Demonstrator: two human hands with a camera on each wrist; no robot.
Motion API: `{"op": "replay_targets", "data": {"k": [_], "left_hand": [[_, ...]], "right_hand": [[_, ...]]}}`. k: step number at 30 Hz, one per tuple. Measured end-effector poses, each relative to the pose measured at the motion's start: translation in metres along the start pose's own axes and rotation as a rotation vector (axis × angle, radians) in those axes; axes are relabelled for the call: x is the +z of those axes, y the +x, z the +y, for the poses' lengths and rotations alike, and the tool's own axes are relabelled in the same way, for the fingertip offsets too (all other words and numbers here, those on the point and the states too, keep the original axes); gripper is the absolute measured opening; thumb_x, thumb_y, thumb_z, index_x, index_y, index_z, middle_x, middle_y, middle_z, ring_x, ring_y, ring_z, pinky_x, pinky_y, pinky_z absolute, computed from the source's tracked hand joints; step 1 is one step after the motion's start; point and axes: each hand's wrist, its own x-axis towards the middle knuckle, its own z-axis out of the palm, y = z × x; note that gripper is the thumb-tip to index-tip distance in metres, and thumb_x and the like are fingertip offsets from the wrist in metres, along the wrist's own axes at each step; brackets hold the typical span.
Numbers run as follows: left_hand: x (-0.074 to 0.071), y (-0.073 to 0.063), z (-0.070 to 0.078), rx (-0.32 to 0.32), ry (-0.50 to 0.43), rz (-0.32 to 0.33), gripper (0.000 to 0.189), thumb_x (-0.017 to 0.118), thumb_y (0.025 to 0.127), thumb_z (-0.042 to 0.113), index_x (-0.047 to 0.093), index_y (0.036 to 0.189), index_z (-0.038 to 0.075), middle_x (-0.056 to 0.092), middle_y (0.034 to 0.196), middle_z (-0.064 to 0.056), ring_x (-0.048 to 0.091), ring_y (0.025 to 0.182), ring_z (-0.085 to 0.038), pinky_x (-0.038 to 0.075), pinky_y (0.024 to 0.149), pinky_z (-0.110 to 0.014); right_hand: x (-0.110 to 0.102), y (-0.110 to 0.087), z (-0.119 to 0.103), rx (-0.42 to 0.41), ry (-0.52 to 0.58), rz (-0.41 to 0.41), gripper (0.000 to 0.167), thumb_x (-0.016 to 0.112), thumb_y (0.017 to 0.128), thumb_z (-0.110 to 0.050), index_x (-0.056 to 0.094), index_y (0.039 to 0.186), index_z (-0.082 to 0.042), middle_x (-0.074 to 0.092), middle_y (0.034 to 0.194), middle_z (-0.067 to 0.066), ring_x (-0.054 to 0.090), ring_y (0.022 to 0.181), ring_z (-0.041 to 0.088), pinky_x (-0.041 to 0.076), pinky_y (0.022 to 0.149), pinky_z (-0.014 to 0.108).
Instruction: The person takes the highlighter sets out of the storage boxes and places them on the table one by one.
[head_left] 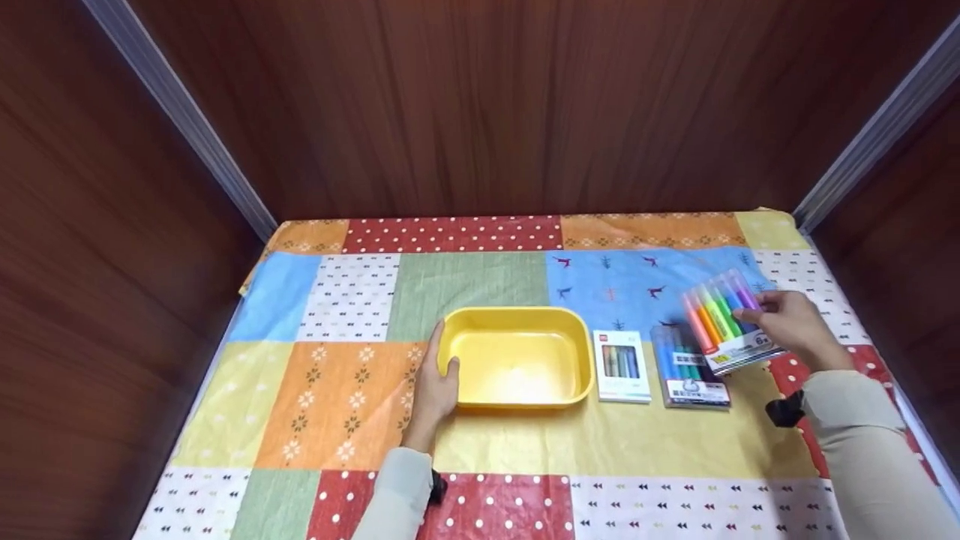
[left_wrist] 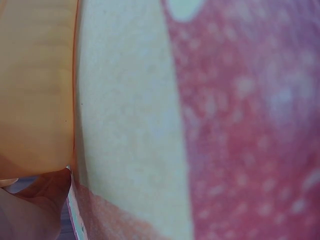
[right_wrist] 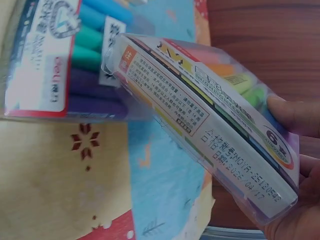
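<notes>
My left hand holds the left end of a yellow plastic tub, its thumb at the rim and its fingers along the outer wall. In the left wrist view, the tub's side fills the left edge above part of the hand. On the right, my right hand grips a clear pack of highlighters by its right side. That pack is tilted and raised over a pack of markers. In the right wrist view, the thumb presses the highlighter pack's front face.
A white box with a picture of coloured pens lies between the tub and the marker pack. A patchwork cloth covers the table. Brown wood-look panels stand at the back and both sides.
</notes>
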Motion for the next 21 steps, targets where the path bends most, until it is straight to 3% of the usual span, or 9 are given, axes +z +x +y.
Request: {"op": "replay_targets", "data": {"k": [4,10,15,21], "left_hand": [[-0.004,-0.003,-0.003,-0.004,-0.003,0.009,0.068,0.054,0.1,0.008,0.029,0.16,0.028,0.035,0.165,-0.006,0.035,0.15,-0.037,0.029,0.125,-0.056],[-0.005,-0.001,-0.001,0.002,-0.001,-0.001,0.069,0.053,0.1,0.009,0.027,0.16,0.031,0.033,0.166,-0.006,0.033,0.151,-0.037,0.027,0.126,-0.056],[-0.004,0.0,0.0,-0.019,0.006,-0.01,0.07,0.053,0.101,0.009,0.026,0.16,0.035,0.031,0.166,-0.002,0.033,0.152,-0.035,0.027,0.126,-0.055],[-0.002,0.001,-0.001,-0.011,0.006,-0.009,0.068,0.052,0.1,0.008,0.027,0.16,0.029,0.032,0.166,-0.003,0.033,0.151,-0.036,0.027,0.126,-0.055]], "right_hand": [[0.007,0.002,0.008,0.002,0.012,0.001,0.068,0.059,0.099,-0.039,0.041,0.14,0.012,0.055,0.119,0.021,0.059,0.088,0.014,0.057,0.07,0.022],[0.006,0.002,0.023,0.061,0.038,-0.005,0.071,0.059,0.099,-0.037,0.037,0.144,0.014,0.052,0.124,0.022,0.058,0.094,0.019,0.056,0.072,0.021],[0.002,0.001,0.036,0.077,0.036,0.015,0.074,0.057,0.099,-0.035,0.033,0.145,0.018,0.055,0.116,0.021,0.058,0.085,0.012,0.057,0.069,0.024],[-0.001,-0.001,0.051,0.13,0.044,0.001,0.08,0.053,0.101,-0.04,0.026,0.148,0.018,0.049,0.124,0.026,0.055,0.098,0.023,0.053,0.07,0.021]]}}
